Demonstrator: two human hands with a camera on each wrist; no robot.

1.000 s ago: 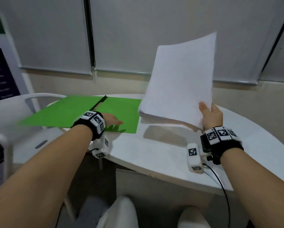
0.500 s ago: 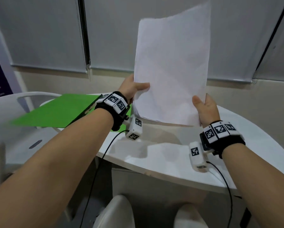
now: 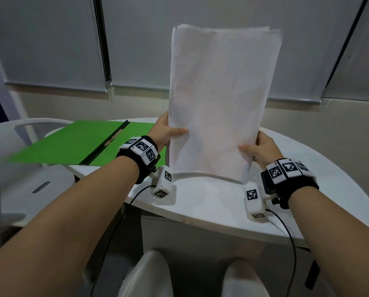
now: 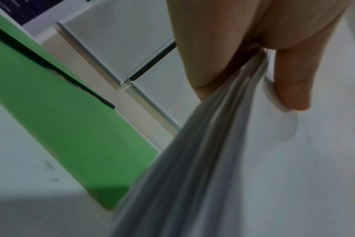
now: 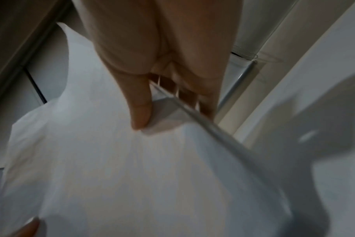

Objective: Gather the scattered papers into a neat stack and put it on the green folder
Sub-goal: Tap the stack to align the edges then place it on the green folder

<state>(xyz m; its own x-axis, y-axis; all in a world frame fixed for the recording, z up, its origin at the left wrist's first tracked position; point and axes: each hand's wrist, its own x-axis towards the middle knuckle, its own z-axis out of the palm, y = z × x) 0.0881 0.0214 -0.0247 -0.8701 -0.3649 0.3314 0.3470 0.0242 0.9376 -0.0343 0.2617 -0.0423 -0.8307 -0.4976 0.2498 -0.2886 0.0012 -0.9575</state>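
Observation:
A stack of white papers stands upright on its bottom edge on the white table, in front of me. My left hand pinches its left edge, thumb on the near face. My right hand pinches its right edge the same way. The left wrist view shows the sheets' edges fanned slightly between thumb and fingers. In the right wrist view my thumb presses the front sheet. The green folder lies open and flat on the table's left part, just left of the stack.
A white chair stands to the left of the table. Closed roller blinds cover the wall behind. Two cables hang from my wrist cameras over the table's near edge.
My left hand left the folder and took the stack's left edge. Both hands turned the tilted papers upright and lowered their bottom edge onto the table.

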